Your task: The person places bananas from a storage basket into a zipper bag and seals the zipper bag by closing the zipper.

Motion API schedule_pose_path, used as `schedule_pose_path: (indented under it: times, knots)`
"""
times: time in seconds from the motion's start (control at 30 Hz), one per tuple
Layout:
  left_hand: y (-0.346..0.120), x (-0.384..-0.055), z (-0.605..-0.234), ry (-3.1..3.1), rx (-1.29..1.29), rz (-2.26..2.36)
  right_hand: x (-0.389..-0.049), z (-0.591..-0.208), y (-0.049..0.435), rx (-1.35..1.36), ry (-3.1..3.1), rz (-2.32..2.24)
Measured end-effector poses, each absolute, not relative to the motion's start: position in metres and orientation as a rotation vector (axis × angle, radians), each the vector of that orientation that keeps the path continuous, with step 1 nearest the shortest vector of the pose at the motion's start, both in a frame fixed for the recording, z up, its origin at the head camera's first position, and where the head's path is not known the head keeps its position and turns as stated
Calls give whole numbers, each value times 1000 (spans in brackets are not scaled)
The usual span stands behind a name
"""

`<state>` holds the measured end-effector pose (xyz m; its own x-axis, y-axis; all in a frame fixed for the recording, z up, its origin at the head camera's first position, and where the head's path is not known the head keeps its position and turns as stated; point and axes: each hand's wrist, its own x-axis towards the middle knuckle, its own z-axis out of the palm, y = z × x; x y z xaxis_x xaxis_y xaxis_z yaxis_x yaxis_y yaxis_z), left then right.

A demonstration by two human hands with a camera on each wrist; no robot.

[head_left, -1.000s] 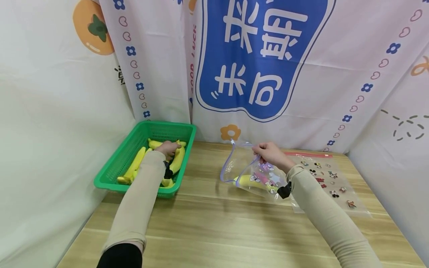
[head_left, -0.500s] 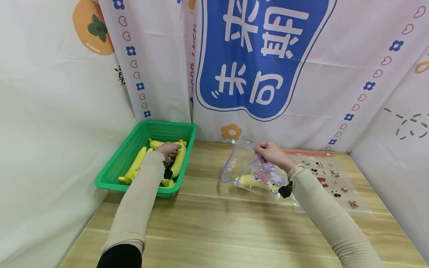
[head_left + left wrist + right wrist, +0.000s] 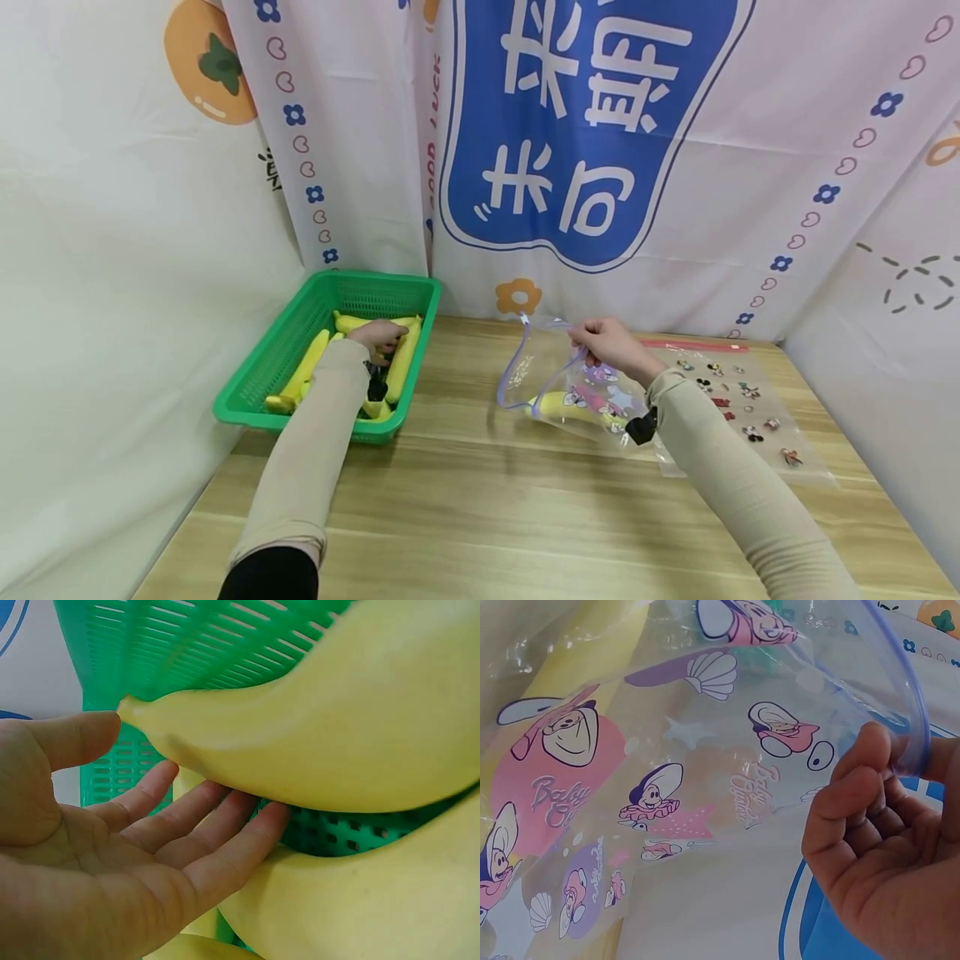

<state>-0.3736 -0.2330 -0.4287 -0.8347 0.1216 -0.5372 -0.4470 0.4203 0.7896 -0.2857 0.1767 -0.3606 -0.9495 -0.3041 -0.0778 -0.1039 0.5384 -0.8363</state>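
Observation:
In the green basket (image 3: 367,290) my left hand (image 3: 378,332) is at the stem end of a yellow banana (image 3: 402,367). The left wrist view shows the thumb (image 3: 82,737) at the banana's tip and the other fingers (image 3: 225,855) loosely extended along its underside, not wrapped round it. My right hand (image 3: 611,346) pinches the purple zip edge of a clear zip bag (image 3: 727,780) between thumb and index finger. The bag's mouth gapes toward the left. One banana (image 3: 558,406) lies inside it, behind printed cartoon figures.
Several more bananas (image 3: 303,367) lie in the basket. A second clear zip bag (image 3: 738,417) with a red zip lies flat on the wooden table (image 3: 480,517), to the right of the right hand. A printed curtain (image 3: 600,125) hangs behind the table.
The banana at my left hand has shifted slightly to the right, its stem end now against the basket's right side. The right hand and the bag stay almost still.

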Motion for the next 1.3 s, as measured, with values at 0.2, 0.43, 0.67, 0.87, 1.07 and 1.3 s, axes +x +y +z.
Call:
schedule_pose_path:
  times: [0.2, 0.43, 0.67, 0.87, 1.07, 1.3]
  knots:
    - [-234, -371, -429, 2173, -251, 1383, -286, -361, 176, -355, 2563, -1371]
    - [-232, -365, -425, 2212, -205, 1317, -283, -359, 174, -357, 2554, -1378]
    - [-233, -364, -421, 2240, -137, 1254, -288, -363, 176, -345, 2562, -1365]
    - [-234, -366, -419, 2237, -57, 1222, -282, -353, 172, -336, 2543, -1371]
    - [-238, -365, -419, 2228, -10, 1249, -262, -332, 165, -352, 2555, -1348]
    - [-241, -364, -417, 2222, 27, 1276, -259, -329, 165, -353, 2552, -1352]
